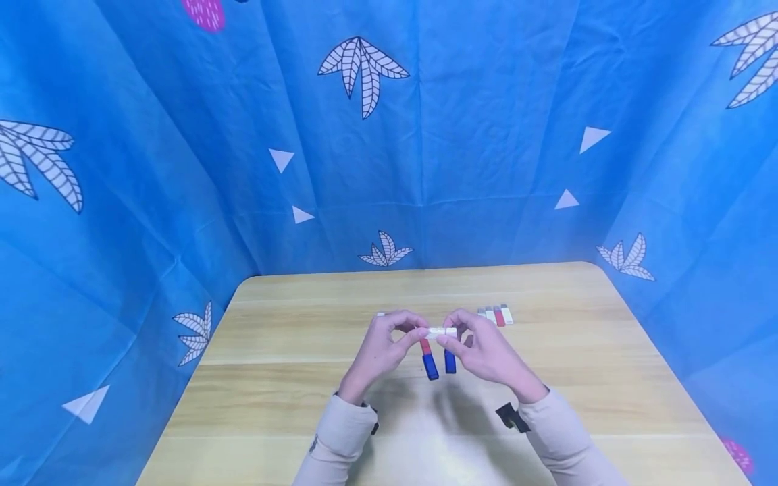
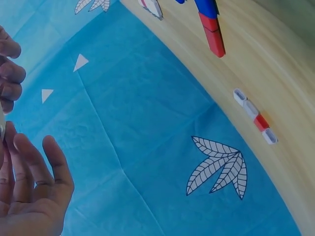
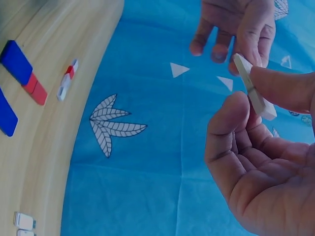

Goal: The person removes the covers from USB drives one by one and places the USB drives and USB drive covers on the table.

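A blue curtain (image 1: 486,155), printed with pale leaves and triangles, rises behind and beside a wooden table (image 1: 286,337) with rounded far corners. Over the table, the left hand (image 1: 384,351) and the right hand (image 1: 489,347) meet from either side, each pinching one end of a white stick (image 1: 439,333) between thumb and fingers. On the tabletop below lie a red-and-blue bar (image 1: 430,366) and, just beside it, a blue piece (image 1: 450,363) partly hidden by the right hand. The stick itself, held above the table, is slim, flat-sided and squared at the end, plain white with a thin dark seam running across it (the right wrist view shows this seam best). Smallest are two rows: flat white pieces (image 1: 507,314) with grey ends and a red one (image 1: 499,316) among them, and short caps (image 2: 251,108), white but for one red cap (image 2: 261,122).
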`<act>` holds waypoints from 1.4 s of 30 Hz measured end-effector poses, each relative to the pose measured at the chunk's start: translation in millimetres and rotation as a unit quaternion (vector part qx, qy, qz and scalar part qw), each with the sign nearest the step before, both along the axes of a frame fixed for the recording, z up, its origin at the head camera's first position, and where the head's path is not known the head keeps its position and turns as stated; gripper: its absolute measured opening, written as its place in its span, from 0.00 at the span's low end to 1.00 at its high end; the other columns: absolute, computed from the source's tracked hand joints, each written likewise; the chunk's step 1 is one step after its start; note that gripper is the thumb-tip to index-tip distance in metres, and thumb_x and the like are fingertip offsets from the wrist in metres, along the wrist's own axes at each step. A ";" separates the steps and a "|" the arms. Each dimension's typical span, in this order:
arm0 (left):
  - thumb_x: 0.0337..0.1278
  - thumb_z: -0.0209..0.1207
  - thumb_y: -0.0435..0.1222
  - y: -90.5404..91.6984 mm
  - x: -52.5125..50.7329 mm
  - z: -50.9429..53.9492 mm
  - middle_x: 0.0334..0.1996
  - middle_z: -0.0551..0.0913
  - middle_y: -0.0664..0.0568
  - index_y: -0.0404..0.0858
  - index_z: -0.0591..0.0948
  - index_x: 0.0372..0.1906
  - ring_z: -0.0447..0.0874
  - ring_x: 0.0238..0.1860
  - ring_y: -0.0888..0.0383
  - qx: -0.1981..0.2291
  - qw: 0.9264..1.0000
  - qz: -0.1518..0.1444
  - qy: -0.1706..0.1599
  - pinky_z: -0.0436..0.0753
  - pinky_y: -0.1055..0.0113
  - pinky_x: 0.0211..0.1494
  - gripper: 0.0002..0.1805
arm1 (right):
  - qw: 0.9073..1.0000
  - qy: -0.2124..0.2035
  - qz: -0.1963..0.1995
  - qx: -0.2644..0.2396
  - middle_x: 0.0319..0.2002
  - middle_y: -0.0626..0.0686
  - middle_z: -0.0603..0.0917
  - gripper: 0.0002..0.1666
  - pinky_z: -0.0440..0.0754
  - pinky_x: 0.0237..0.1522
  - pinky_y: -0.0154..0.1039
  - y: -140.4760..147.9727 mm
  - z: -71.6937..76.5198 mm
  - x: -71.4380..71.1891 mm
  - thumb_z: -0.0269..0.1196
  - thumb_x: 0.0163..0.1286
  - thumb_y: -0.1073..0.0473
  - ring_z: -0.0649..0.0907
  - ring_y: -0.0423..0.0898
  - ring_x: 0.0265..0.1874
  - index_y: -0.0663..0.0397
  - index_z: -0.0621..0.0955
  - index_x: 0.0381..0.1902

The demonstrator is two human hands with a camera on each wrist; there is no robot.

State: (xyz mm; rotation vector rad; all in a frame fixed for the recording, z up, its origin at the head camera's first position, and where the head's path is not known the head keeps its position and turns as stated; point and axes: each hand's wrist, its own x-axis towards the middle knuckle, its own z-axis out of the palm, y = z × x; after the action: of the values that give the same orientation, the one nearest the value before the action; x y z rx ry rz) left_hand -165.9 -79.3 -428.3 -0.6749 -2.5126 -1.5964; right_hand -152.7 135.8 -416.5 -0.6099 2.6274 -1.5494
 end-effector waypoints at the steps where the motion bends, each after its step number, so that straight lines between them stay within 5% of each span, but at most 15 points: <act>1: 0.65 0.66 0.38 -0.1 0.3 -0.9 0.37 0.90 0.58 0.47 0.88 0.41 0.85 0.42 0.60 0.006 1.000 0.002 -0.006 0.83 0.56 0.53 0.04 | 1.000 -0.006 -0.001 -0.005 0.33 0.52 0.81 0.08 0.79 0.24 0.33 0.1 1.2 -0.4 0.67 0.70 0.58 0.77 0.43 0.28 0.54 0.79 0.39; 5: 0.62 0.68 0.39 0.8 1.1 -3.8 0.34 0.90 0.59 0.50 0.88 0.40 0.84 0.40 0.60 0.028 0.999 0.005 -0.025 0.82 0.52 0.52 0.03 | 1.000 -0.020 -0.005 -0.024 0.34 0.52 0.81 0.06 0.79 0.27 0.32 -1.0 6.7 -0.9 0.66 0.71 0.59 0.78 0.44 0.31 0.54 0.79 0.39; 12: 0.60 0.70 0.43 5.1 3.6 -8.2 0.34 0.90 0.59 0.51 0.89 0.38 0.85 0.40 0.61 0.037 0.999 -0.003 -0.037 0.82 0.65 0.50 0.03 | 0.999 -0.032 -0.002 -0.040 0.35 0.55 0.82 0.07 0.81 0.31 0.32 -3.6 8.9 0.8 0.64 0.73 0.60 0.79 0.44 0.35 0.59 0.79 0.43; 24: 0.59 0.71 0.45 10.9 3.7 -12.1 0.33 0.90 0.58 0.50 0.89 0.37 0.86 0.38 0.60 0.045 0.996 -0.001 -0.072 0.82 0.66 0.46 0.05 | 0.997 -0.031 -0.010 -0.068 0.36 0.55 0.79 0.07 0.84 0.36 0.33 -10.5 1.2 -1.6 0.62 0.75 0.61 0.78 0.44 0.38 0.60 0.77 0.43; 33: 0.60 0.70 0.42 11.8 2.8 -12.7 0.30 0.90 0.57 0.47 0.89 0.37 0.86 0.37 0.62 0.040 0.998 -0.009 -0.052 0.82 0.67 0.46 0.04 | 0.995 -0.053 0.004 -0.087 0.39 0.58 0.78 0.08 0.89 0.39 0.36 -9.6 -1.5 -2.6 0.59 0.76 0.63 0.83 0.46 0.36 0.64 0.75 0.46; 42: 0.65 0.64 0.49 11.3 0.7 -7.7 0.39 0.89 0.60 0.49 0.86 0.46 0.83 0.42 0.62 0.014 0.999 0.002 -0.043 0.81 0.66 0.50 0.11 | 0.996 -0.054 0.008 -0.071 0.44 0.66 0.84 0.08 0.89 0.43 0.37 -4.8 2.4 -4.2 0.59 0.76 0.64 0.87 0.46 0.37 0.65 0.75 0.47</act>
State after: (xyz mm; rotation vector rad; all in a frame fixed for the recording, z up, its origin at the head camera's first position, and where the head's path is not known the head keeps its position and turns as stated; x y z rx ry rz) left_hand -165.2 -68.0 -435.9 -0.6113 -2.5431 -1.6928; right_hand -156.8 131.0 -414.1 -0.5366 2.4461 -1.7241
